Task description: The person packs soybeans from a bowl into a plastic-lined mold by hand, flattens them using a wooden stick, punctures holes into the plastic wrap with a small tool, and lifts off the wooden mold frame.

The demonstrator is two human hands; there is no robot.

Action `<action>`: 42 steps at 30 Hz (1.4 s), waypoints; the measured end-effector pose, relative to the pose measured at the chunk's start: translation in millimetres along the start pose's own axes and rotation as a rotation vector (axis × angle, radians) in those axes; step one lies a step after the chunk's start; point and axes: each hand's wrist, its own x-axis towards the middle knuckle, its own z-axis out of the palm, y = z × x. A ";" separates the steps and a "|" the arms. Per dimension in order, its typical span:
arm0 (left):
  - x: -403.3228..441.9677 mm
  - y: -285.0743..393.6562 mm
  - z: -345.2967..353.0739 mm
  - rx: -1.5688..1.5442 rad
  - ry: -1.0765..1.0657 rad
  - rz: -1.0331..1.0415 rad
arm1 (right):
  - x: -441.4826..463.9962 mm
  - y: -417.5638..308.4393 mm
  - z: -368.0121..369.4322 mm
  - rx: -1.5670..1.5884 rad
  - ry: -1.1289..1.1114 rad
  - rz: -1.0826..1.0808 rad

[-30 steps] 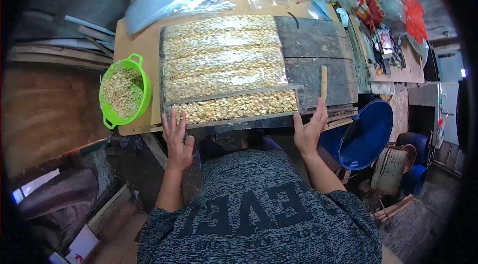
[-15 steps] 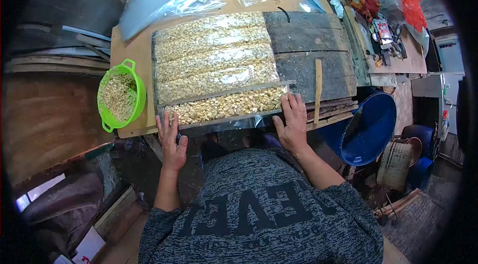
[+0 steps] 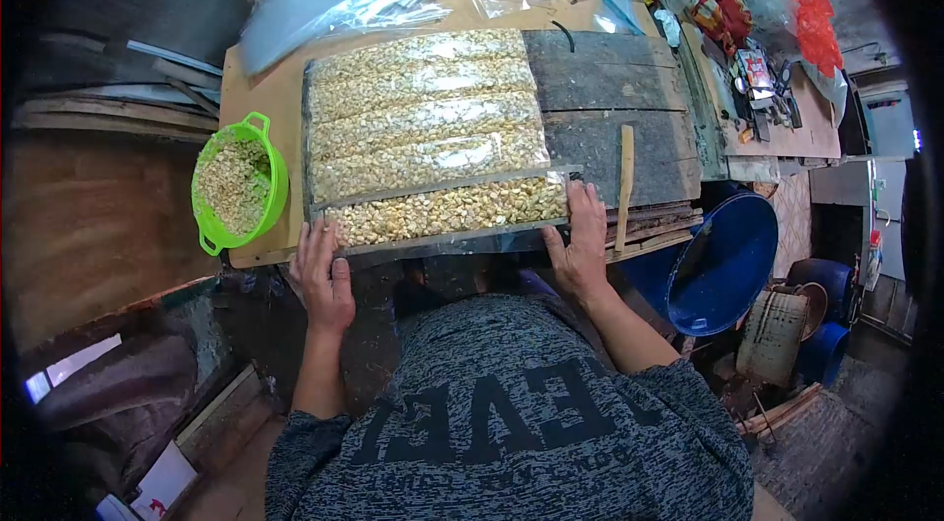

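A framed strip of loose pale pieces [image 3: 447, 210] lies along the table's front edge, bounded by thin dark bars. Behind it are several rows of the same pieces under shiny clear plastic [image 3: 428, 118]. My left hand [image 3: 323, 275] rests at the strip's left end, fingers pointing forward and thumb apart. At the right end, my right hand [image 3: 580, 244] touches the frame's corner with its fingers extended. Neither hand holds anything. A narrow wooden stick [image 3: 625, 189] stands out just right of my right hand, lying over the dark boards [image 3: 619, 143].
A green basket [image 3: 276, 189] with more pale pieces sits at the table's left. Clear plastic sheets [image 3: 339, 5] lie along the back. A blue barrel [image 3: 723, 265] is below right. Bags and small items lie on the side table [image 3: 801, 128].
My right hand has moved left from beside the stick to the strip's right end. My left hand has shifted slightly left and down, its fingers closer together.
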 end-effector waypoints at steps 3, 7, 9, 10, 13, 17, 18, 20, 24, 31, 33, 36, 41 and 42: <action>26.6 29.8 -9.2 -0.066 0.145 0.122 | -5.8 5.2 2.2 -0.006 0.006 0.005; 78.1 102.2 5.8 -0.124 -0.044 0.328 | -5.6 7.1 4.5 -0.021 0.014 -0.009; 102.0 132.7 34.7 -0.063 -0.132 0.429 | -4.6 5.7 2.9 -0.062 -0.016 -0.024; 112.7 146.8 50.9 -0.035 -0.172 0.466 | -4.6 6.3 3.7 -0.059 -0.008 -0.023; 135.3 175.6 99.9 0.027 -0.121 0.565 | -5.6 9.7 7.4 -0.067 -0.019 -0.026; 151.7 197.2 122.6 -0.023 -0.207 0.574 | -5.9 7.7 5.9 -0.078 -0.051 -0.045; 153.7 200.4 125.6 -0.006 -0.238 0.577 | -6.3 7.2 4.7 -0.083 -0.071 -0.041; 156.8 203.1 130.2 0.004 -0.278 0.561 | -6.8 8.2 4.1 -0.109 -0.073 -0.058; 150.9 197.6 112.1 -0.136 -0.190 0.515 | -2.4 4.4 -2.3 -0.117 -0.111 -0.121; 91.4 89.9 5.4 -0.138 0.167 0.313 | 2.6 5.1 -1.7 -0.122 -0.092 -0.183; 52.8 60.8 -20.9 -0.048 0.339 0.062 | 1.0 2.5 -2.0 -0.120 -0.049 -0.199; 4.2 3.5 -17.3 -0.118 0.335 -0.099 | -0.5 3.7 0.0 -0.118 -0.045 -0.200; -17.9 -5.0 -1.5 -0.189 0.058 -0.101 | -1.6 0.7 -1.8 -0.131 -0.073 -0.190; -18.9 -6.6 0.4 -0.198 0.061 -0.107 | -1.2 -1.0 -2.3 -0.139 -0.077 -0.195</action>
